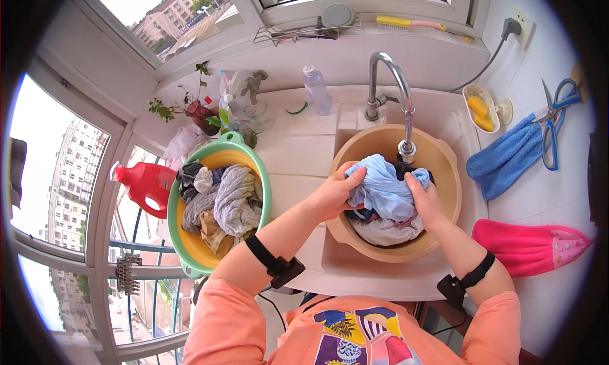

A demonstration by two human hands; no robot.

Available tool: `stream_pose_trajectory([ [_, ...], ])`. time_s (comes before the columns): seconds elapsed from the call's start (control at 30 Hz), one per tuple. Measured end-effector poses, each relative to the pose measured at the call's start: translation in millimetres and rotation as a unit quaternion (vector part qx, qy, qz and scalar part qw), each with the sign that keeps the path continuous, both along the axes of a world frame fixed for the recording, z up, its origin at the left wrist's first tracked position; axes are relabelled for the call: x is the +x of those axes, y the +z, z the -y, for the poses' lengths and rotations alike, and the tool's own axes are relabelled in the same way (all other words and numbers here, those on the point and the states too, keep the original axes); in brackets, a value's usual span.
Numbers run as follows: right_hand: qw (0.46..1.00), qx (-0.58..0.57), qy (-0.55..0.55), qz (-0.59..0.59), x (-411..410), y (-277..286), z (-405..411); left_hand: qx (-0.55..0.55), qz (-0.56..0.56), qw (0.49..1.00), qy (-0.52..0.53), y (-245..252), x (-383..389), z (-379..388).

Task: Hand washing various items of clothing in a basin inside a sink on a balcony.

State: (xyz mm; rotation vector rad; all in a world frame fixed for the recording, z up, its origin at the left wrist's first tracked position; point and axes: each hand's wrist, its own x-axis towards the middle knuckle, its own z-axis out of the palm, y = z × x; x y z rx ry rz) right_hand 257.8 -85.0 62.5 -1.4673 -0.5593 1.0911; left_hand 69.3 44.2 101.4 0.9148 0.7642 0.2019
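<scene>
Between both hands I hold a light blue cloth garment (384,189), bunched up above a tan plastic basin (445,162). My left hand (338,193) grips its left side with the thumb on top. At its right end, my right hand (425,200) pinches the fabric. Beneath it in the basin lie a white cloth (387,232) and some dark fabric, partly hidden by the garment. The basin sits in a sink (352,265), under the spout of a chrome faucet (407,117). No running water can be made out from the spout.
On the left, a green-rimmed yellow tub (263,184) holds crumpled clothes beside a red detergent jug (147,186). A clear plastic bottle (318,91) stands behind the counter. Scissors (551,122), a blue towel (504,158), a pink towel (518,248) and a soap dish (481,109) line the right wall.
</scene>
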Motion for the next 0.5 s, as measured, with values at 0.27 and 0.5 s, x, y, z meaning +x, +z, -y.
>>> stream_pose_trajectory([
  [0.27, 0.937, 0.110, 0.331, -0.023, -105, 104, -84, 0.216, 0.126, 0.939, 0.237, 94, -177, -16],
  [0.5, 0.736, 0.303, 0.484, 0.363, -253, 80, -128, 0.623, -0.353, 0.660, 0.228, 74, -365, -4],
])
